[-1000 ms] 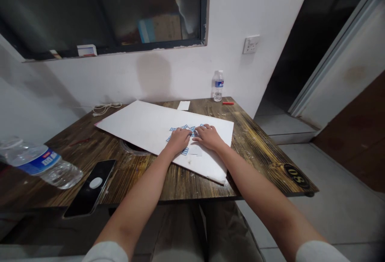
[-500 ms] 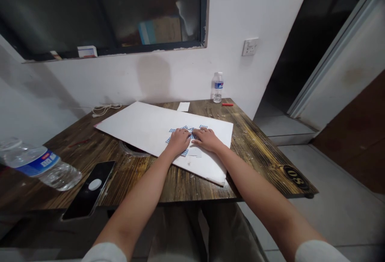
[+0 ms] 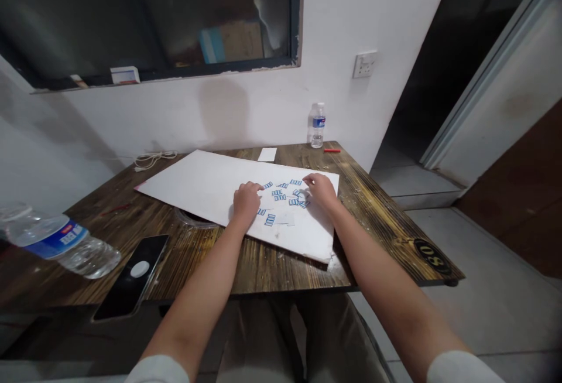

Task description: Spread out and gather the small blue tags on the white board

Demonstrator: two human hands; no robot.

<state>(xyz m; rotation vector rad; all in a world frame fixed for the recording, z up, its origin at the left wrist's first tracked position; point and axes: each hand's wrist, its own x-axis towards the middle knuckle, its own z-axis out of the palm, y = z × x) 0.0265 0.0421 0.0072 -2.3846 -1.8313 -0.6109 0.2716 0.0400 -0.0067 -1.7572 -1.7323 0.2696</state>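
A white board lies at an angle on the table. Several small pieces marked with blue-outlined bars are scattered over its right half, some overlapping. My left hand rests on the board at the left side of these pieces, fingers loosely bent and one tip at the edge of an upper piece. On the right side, my right hand is over the board with its fingers bent and somewhat apart, fingertips near the upper right piece. I see nothing held in either hand.
To the left are a large water bottle on its side and a black phone bearing a white disc. A small bottle, a red pen, a white card and a coiled cable are along the back.
My hands were together over the middle of the pieces. They have moved apart, left and right, uncovering the pieces between them, which now lie spread differently.
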